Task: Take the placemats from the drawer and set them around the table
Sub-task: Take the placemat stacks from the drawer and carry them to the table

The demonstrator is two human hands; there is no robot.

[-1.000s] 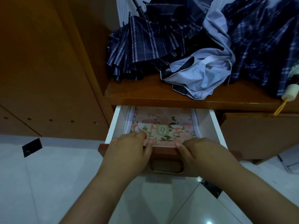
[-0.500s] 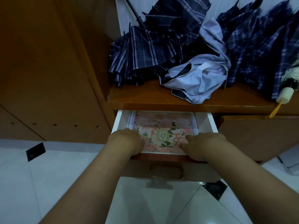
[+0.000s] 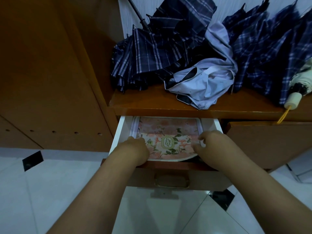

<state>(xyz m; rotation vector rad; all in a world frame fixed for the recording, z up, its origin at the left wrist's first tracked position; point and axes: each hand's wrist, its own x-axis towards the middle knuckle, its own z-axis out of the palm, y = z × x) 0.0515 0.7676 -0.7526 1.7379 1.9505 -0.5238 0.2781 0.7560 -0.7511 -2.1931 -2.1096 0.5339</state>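
A wooden drawer (image 3: 170, 179) with white inner walls is pulled out below a shelf. Inside lies a stack of floral placemats (image 3: 167, 141), pink and peach with a green oval label in the middle. My left hand (image 3: 135, 151) grips the stack's left edge, fingers curled under it. My right hand (image 3: 209, 142) holds the right edge, thumb on top. The front edge of the stack is lifted and bowed upward above the drawer front. The back of the stack lies under the shelf.
The wooden shelf (image 3: 152, 103) above the drawer carries dark plaid umbrellas (image 3: 152, 53), a pale blue cloth (image 3: 204, 85) and a cream umbrella handle (image 3: 293, 100). A closed drawer (image 3: 266, 142) is to the right, a cabinet side (image 3: 47, 78) to the left, white tiled floor (image 3: 50, 191) below.
My hands left the drawer front, reached into the drawer and took hold of the placemats at both sides. The stack's front edge has come up.
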